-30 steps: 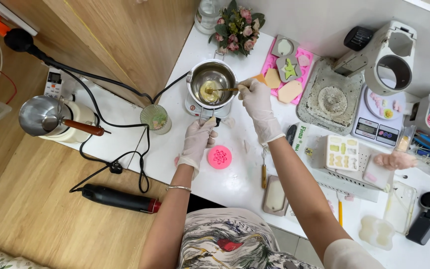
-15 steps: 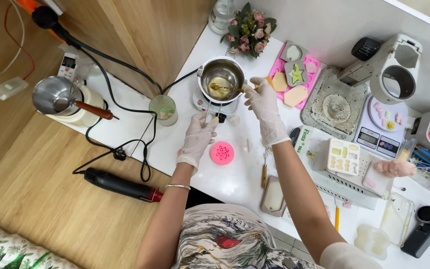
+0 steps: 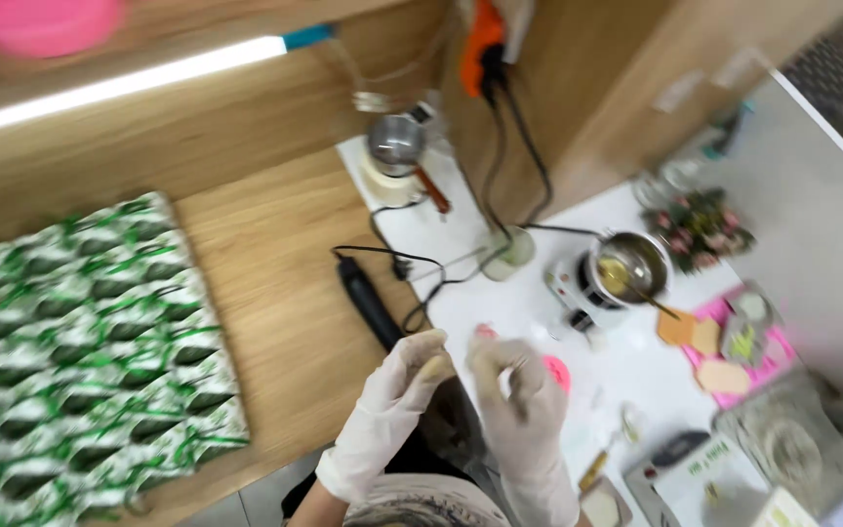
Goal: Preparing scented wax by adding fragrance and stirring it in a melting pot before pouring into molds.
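Both my hands wear white gloves and are raised close together near my body, above the near edge of the white table (image 3: 626, 381). My left hand (image 3: 392, 410) has its fingers bent, the tips near those of my right hand (image 3: 521, 400), whose fingers are curled. Blur hides whether either holds anything. A round pink mould (image 3: 559, 371) lies on the table just behind my right hand. Farther back, a metal pot (image 3: 628, 265) of yellow liquid with a stick in it sits on a small heater.
A black heat gun (image 3: 368, 304) and cables lie left of the hands. A glass cup (image 3: 509, 254), a second metal pot (image 3: 397, 144) with a wooden handle, a flower bunch (image 3: 700, 229) and a pink tray (image 3: 734, 346) of moulds are around. A green-and-white patterned cloth (image 3: 80, 351) lies far left.
The view has swung left and tilted. My right hand has left the stick in the pot and my left hand has lifted off the table; both have drawn back together near my body.
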